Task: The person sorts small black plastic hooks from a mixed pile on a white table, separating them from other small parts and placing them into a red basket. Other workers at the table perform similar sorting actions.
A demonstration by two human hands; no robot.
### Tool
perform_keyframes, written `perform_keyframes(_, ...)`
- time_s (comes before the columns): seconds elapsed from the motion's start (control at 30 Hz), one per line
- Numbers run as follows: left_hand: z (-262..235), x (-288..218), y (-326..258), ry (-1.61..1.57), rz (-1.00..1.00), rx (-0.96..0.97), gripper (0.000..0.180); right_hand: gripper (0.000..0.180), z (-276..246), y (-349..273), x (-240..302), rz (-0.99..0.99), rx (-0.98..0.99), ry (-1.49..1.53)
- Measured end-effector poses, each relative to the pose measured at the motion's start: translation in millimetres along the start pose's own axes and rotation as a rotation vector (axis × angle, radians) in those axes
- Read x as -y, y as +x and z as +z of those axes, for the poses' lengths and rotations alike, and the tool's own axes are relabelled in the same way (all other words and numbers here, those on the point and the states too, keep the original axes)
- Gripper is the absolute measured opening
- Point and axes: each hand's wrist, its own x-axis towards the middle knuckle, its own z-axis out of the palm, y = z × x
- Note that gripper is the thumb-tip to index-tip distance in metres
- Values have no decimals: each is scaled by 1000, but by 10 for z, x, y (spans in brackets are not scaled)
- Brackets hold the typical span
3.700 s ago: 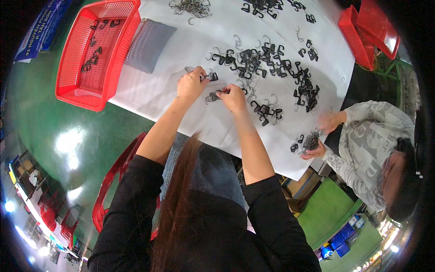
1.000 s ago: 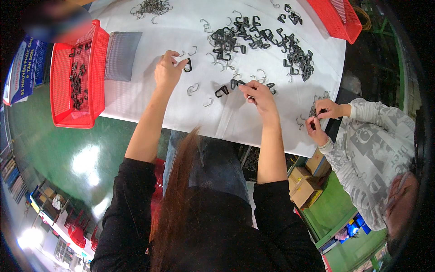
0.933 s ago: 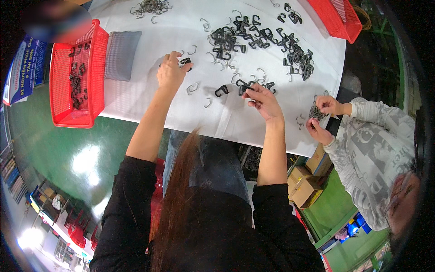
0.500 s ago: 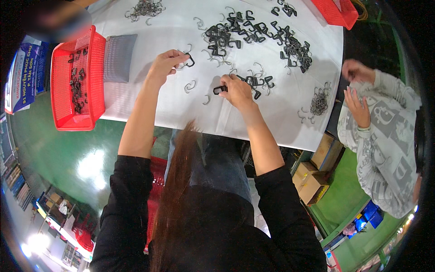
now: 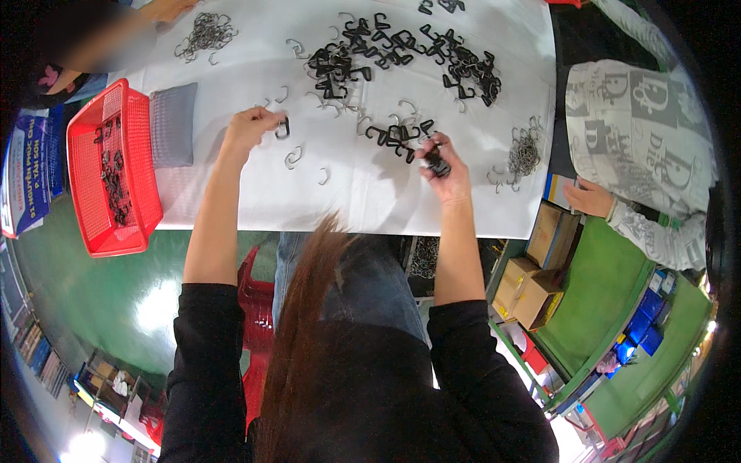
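Note:
Over the white-covered table, my left hand (image 5: 251, 133) pinches a black bent clip (image 5: 286, 127) between thumb and fingertips. My right hand (image 5: 451, 171) has its fingers closed round a dark clip (image 5: 438, 163); it is blurred, so whether there are more than one I cannot tell. Just left of that hand lies a small pile of black clips (image 5: 397, 141) mixed with thin wire hooks. Loose wire hooks (image 5: 293, 157) rest on the cloth between my hands. Farther off spreads a bigger heap of black clips (image 5: 337, 71).
A red basket (image 5: 143, 166) with black clips stands at the left, beside a grey cushion-like pad (image 5: 171, 123). Piles of wire hooks lie at the far left (image 5: 207, 37) and right (image 5: 524, 150). A co-worker's hand (image 5: 590, 198) is off the table's right edge; another person's arm reaches in at upper left.
My right hand has moved right and turned, still gripping something dark. My left hand has shifted slightly left with its clip. The view has shifted, and the right co-worker's arms have changed position.

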Motion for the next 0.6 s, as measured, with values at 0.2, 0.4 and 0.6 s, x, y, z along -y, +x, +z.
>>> perform_keyframes(0.2, 261, -128, 58, 2, -2, -48, 29, 30, -144, 575, 231, -332, -579, -1661)
perform_keyframes(0.4, 458, -315, 57, -159, 43, 23, 27, 30, -26, 715, 426, -16, -262, -1500)
perform_keyframes(0.6, 526, -302, 104, -24, 39, -120, 20, 23, -116, 442, 502, -180, -414, -1112)
